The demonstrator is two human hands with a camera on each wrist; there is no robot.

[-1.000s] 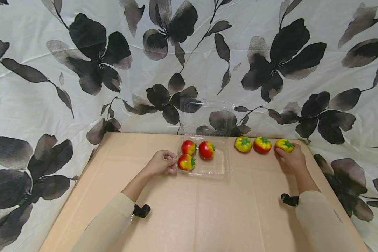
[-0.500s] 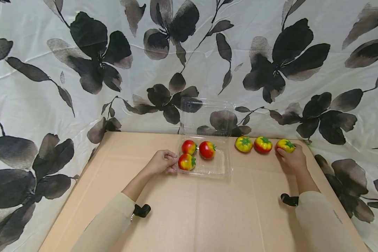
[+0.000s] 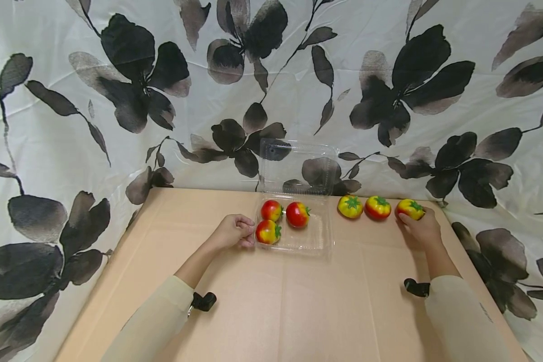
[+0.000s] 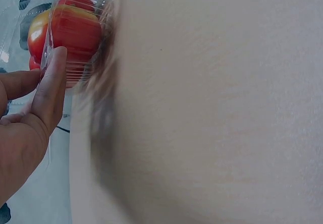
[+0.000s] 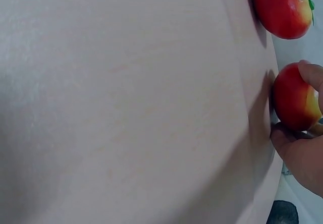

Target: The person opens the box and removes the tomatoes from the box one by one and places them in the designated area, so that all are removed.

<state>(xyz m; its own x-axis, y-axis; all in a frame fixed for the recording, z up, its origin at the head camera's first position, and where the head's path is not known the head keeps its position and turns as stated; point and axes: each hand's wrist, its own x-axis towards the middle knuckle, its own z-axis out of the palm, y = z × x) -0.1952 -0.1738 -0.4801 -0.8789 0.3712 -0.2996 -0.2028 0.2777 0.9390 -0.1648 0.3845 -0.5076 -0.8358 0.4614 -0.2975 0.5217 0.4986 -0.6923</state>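
A clear plastic clamshell box (image 3: 319, 229) lies open at the back of the table. Inside it are three red-and-yellow toy tomatoes (image 3: 297, 215) with green tops. My left hand (image 3: 233, 232) pinches the box's left rim between thumb and fingers; in the left wrist view a tomato (image 4: 75, 32) shows through the ribbed wall. At the far right, my right hand (image 3: 422, 226) grips a toy tomato (image 3: 409, 207) at the table's back edge. The right wrist view shows thumb and fingers around that tomato (image 5: 292, 98), its far side hidden.
Two more toy tomatoes, one mostly yellow (image 3: 350, 207) and one redder (image 3: 377, 208), sit in a row between the box and my right hand. The box's transparent lid (image 3: 298, 168) stands up against the floral cloth (image 3: 181, 151) behind the table (image 3: 317, 301).
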